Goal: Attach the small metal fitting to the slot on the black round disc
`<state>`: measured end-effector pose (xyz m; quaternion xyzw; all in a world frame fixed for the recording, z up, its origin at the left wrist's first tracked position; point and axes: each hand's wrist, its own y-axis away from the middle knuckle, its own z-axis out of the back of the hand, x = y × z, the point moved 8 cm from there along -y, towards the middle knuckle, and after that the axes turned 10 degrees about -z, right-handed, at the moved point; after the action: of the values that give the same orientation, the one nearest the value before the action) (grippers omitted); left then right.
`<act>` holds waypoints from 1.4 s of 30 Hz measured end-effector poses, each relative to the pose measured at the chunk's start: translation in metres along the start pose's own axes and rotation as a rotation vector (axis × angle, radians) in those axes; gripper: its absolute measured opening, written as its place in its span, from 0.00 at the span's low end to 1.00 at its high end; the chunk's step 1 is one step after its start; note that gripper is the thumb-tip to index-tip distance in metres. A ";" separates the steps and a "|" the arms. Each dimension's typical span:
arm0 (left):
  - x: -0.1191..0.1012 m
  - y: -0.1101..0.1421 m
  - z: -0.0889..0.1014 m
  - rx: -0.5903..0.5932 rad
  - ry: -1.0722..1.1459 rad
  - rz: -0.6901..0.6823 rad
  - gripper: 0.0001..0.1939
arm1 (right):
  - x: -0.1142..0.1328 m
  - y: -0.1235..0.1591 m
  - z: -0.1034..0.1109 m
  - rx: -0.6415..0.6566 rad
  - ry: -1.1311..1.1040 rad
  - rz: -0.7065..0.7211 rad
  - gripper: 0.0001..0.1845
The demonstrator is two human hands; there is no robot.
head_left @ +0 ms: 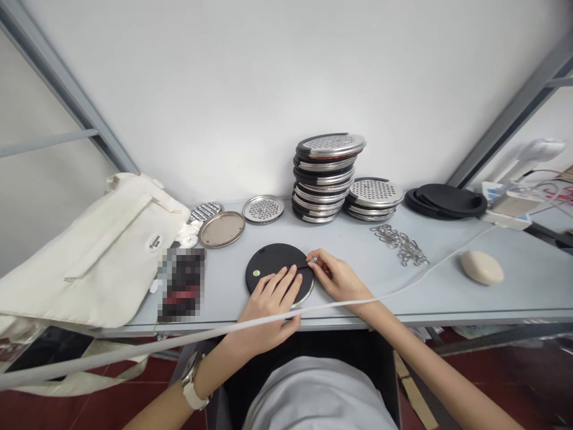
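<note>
A round black disc with a small green-and-white sticker lies at the front of the table. A dark line crosses its right part, and a shiny rim shows at the lower right. My left hand rests on the disc with its fingers stretched out flat. At the right edge of the disc, my right hand pinches with thumb and forefinger where the dark line ends; what lies between the fingertips is too small to make out. Metal rings or clips lie in a loose pile to the right of my right hand.
Behind stand a tall stack of round graters and a shorter stack. Black round lids lie farther right, near a beige oval object. Loose metal discs and a cream bag are left. A white cable crosses in front.
</note>
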<state>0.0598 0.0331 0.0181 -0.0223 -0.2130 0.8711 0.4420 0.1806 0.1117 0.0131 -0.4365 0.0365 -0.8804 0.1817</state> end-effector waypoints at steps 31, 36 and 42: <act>0.000 0.000 -0.001 0.015 0.000 0.005 0.29 | 0.002 0.000 0.002 -0.020 -0.021 0.023 0.13; 0.000 0.000 -0.001 0.008 0.004 0.010 0.29 | 0.001 0.000 0.003 -0.064 -0.038 0.070 0.10; 0.000 0.001 -0.004 0.035 0.015 0.011 0.29 | 0.001 0.000 0.003 -0.055 -0.050 0.052 0.12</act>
<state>0.0600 0.0343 0.0143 -0.0220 -0.1942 0.8770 0.4389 0.1828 0.1121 0.0156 -0.4622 0.0673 -0.8628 0.1935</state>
